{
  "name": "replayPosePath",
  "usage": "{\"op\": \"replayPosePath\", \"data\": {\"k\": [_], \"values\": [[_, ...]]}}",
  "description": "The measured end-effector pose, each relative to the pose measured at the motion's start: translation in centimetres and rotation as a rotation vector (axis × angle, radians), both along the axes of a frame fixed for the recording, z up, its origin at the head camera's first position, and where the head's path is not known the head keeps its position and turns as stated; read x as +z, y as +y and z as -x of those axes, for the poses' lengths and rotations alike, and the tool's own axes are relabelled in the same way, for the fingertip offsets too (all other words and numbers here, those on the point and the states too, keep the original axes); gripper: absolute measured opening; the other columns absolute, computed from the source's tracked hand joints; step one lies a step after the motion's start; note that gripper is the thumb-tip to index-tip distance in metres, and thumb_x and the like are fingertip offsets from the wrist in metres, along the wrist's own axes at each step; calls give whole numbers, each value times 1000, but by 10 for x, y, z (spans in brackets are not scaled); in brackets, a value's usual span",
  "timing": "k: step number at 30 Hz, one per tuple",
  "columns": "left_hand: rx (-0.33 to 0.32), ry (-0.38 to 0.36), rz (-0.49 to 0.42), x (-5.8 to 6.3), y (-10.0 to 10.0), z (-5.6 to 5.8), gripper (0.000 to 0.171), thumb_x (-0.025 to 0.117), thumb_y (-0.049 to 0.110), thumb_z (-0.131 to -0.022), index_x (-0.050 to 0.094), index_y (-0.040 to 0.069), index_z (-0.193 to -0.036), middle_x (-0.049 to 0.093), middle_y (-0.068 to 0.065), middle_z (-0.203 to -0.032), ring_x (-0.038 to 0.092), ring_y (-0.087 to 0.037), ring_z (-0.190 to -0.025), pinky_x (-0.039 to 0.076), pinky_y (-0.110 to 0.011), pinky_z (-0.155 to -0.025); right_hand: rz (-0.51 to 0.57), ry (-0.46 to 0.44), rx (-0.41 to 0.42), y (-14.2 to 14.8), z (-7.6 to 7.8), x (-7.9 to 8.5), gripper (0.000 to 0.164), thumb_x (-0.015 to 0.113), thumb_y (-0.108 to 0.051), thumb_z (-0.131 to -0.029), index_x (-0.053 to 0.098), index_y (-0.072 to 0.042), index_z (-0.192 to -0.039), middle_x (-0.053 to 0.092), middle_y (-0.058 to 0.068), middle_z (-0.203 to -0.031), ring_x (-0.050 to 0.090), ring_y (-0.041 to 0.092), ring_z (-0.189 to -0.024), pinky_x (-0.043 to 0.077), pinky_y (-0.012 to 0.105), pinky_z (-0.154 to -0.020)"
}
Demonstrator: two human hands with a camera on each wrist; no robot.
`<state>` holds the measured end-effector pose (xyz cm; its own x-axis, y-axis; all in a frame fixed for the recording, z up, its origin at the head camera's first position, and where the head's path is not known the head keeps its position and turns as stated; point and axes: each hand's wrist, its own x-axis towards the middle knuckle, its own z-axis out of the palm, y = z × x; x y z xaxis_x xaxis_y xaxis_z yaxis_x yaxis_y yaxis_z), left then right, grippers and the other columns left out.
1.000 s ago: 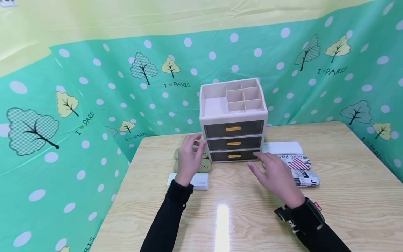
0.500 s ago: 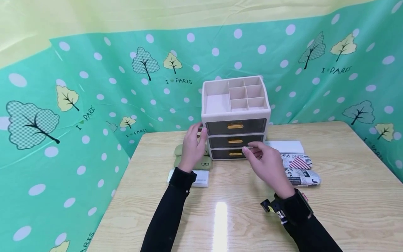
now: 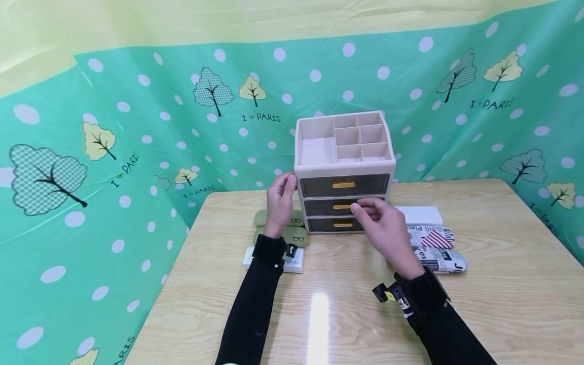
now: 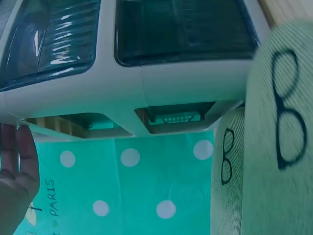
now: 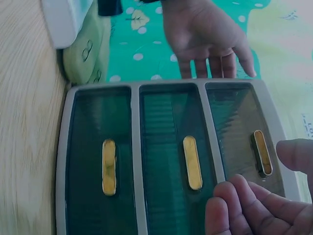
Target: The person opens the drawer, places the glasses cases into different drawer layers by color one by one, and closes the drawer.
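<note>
A white desktop organizer (image 3: 347, 170) with three smoky drawers, all closed, stands at the back of the table. My left hand (image 3: 280, 203) rests at its left side, fingers fairly straight along the wall. In front of the drawers hovers my right hand (image 3: 388, 230), with fingers loosely bent and nothing between them. The right wrist view shows its thumb and fingers apart, near the gold handle (image 5: 262, 152) of the top drawer. Two green glasses cases (image 3: 297, 237) lie left of the organizer, below my left hand.
A white box (image 3: 294, 263) lies in front of the green cases. To the organizer's right are two newspaper-print cases (image 3: 440, 259) and a white case (image 3: 424, 215). Small compartments (image 3: 360, 137) form the organizer's top. A patterned green cloth (image 3: 219, 152) hangs behind the table.
My right hand has moved left and up from the bottom drawer's right end to before the drawer handles. My left hand has shifted up and in against the organizer's side.
</note>
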<state>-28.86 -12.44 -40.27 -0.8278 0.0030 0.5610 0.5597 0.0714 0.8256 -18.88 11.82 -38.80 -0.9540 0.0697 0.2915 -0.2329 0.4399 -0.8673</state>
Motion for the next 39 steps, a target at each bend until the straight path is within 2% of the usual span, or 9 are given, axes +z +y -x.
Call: {"op": "replayPosePath", "data": {"k": [3,5,8,12,17,21,26,32,39], "values": [[-29,-13,-63,0,-1,1,36,52,25,-108,66,-6,-120,69,-17,-112,64,-19,-102,49,-61,-100,107,-64,46,-3,3,1,53,62,-50,-100,67,-5,-129,72,15,-109,68,24,-96,57,27,-79],[-41,-13,-77,-1,-2,3,37,53,26,-107,66,-8,-115,70,-14,-106,65,-17,-98,50,-58,-100,192,-114,75,-4,5,2,55,62,-50,-101,65,-4,-130,70,19,-113,69,25,-98,59,28,-81],[-73,-20,-85,-2,-4,5,35,57,22,-105,66,-11,-112,71,-6,-100,65,-14,-94,53,-49,-96,314,-176,110,-5,7,4,57,61,-47,-102,62,1,-131,66,25,-117,68,28,-101,60,31,-88],[-92,-32,-70,-1,-5,6,28,63,12,-101,65,-12,-116,70,-3,-99,65,-13,-90,56,-28,-86,414,-217,140,-6,11,7,59,61,-46,-102,59,5,-131,64,28,-118,68,32,-104,60,30,-89],[-71,-42,-38,0,-9,7,24,69,5,-97,67,-9,-116,72,-14,-101,65,-12,-84,55,-22,-77,437,-228,140,-11,17,8,59,62,-48,-101,60,4,-129,65,25,-116,69,32,-103,60,28,-86],[-60,-69,-5,-1,-11,8,25,69,1,-96,67,-9,-118,71,-22,-108,66,-11,-87,56,-22,-79,459,-213,129,-16,24,7,58,60,-48,-102,62,5,-126,68,17,-107,69,28,-97,60,27,-84],[-78,-91,-1,-1,-12,9,25,68,1,-96,66,-9,-119,71,-23,-109,67,-12,-88,57,-24,-81,518,-227,133,-21,30,8,63,56,-53,-101,63,5,-126,69,11,-100,70,23,-93,61,26,-83],[-81,-71,8,-3,-13,10,28,71,13,-95,69,-4,-118,72,-18,-109,69,-16,-91,58,-27,-83,588,-241,136,-26,34,10,65,58,-52,-101,63,8,-125,71,5,-93,69,17,-84,61,26,-80],[-97,-58,11,-3,-15,9,43,73,33,-92,70,1,-120,73,-14,-110,69,-19,-92,59,-28,-81,624,-248,144,-32,38,11,62,58,-48,-103,62,10,-123,70,4,-88,68,16,-78,62,25,-73]]}}
